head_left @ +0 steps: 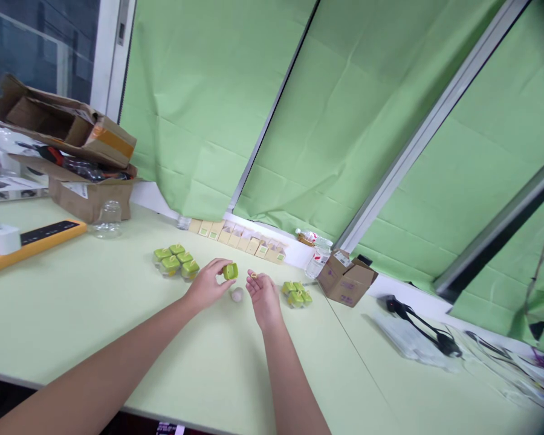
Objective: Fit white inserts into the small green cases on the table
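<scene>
My left hand (208, 283) pinches a small green open-topped cup (230, 272) between thumb and fingers, its hollow side turned toward me. To its right, my right hand (263, 295) is palm up with a small yellow loop (253, 275) held at the fingertips. A pale round ball (237, 295) lies on the table between the hands. Left of my left hand stands a group of small clear containers with green tops (176, 261). A smaller group of the same green-topped containers (296, 295) sits just right of my right hand.
A row of small tan boxes (236, 237) lines the table's back edge. Bottles (318, 261) and a cardboard box (347, 279) stand right of it. Farther right lie black cables (419, 329) and plastic bags (410, 341). At left are a clear jar (109, 219), a yellow power strip (40, 244) and cartons (88, 196).
</scene>
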Action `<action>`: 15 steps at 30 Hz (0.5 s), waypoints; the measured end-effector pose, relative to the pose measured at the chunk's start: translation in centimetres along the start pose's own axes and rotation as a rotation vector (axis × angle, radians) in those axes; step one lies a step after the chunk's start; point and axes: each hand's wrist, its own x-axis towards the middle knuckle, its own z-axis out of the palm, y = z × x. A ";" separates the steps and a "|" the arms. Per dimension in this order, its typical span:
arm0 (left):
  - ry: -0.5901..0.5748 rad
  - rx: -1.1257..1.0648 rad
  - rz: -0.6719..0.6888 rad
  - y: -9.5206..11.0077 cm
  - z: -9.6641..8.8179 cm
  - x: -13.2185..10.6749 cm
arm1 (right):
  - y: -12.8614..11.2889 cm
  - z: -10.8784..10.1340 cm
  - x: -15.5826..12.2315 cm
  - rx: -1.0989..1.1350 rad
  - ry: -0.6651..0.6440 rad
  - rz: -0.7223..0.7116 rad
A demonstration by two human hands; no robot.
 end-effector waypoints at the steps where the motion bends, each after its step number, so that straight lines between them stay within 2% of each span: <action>1: -0.003 0.005 -0.002 0.0 0.0 0.0 | 0.1 -0.3 0.2 0.018 -0.001 0.002; 7: 0.004 -0.001 -0.002 -0.2 0.2 -0.2 | 0.6 -1.2 0.9 0.036 -0.116 0.020; 15: -0.014 0.008 -0.001 -0.1 0.1 -0.1 | -0.1 -0.5 0.1 0.043 -0.176 0.052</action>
